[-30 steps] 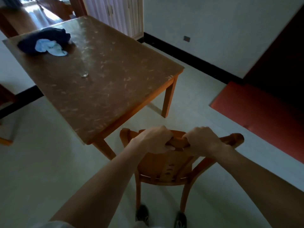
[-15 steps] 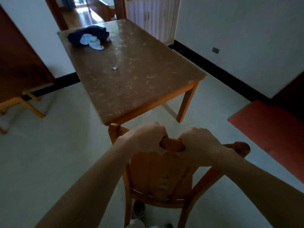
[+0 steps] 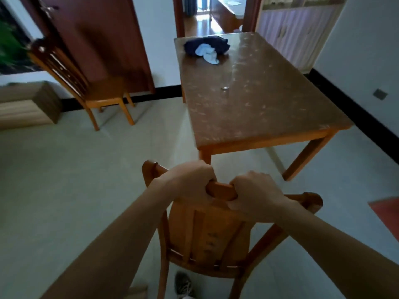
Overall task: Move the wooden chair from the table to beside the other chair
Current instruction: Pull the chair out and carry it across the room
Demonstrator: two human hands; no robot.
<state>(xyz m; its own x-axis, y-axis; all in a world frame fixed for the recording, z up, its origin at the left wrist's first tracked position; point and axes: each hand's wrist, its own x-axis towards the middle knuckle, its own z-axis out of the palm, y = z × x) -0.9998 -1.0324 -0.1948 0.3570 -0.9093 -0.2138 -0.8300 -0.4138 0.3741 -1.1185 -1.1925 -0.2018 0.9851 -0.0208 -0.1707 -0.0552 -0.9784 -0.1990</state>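
Note:
I hold a wooden chair [image 3: 207,236] by the top rail of its back, just in front of me at the bottom centre. My left hand [image 3: 190,180] grips the rail left of its middle, and my right hand [image 3: 257,193] grips it right of the middle. The chair stands off the near left corner of the brown table [image 3: 254,108], apart from it. The other wooden chair [image 3: 86,87] stands at the far left against the wall, in front of a dark red door [image 3: 103,39].
Dark and light cloths [image 3: 207,49] and a small glass [image 3: 225,86] lie on the table. A wooden box [image 3: 28,104] sits left of the other chair. An open doorway [image 3: 209,16] is at the back, a red mat [image 3: 386,214] at the right. Pale floor stretches between me and the other chair.
My view has swung left: the table has shifted to the right of the frame and the other chair, door and box have come into sight. Both hands keep their grip on the chair.

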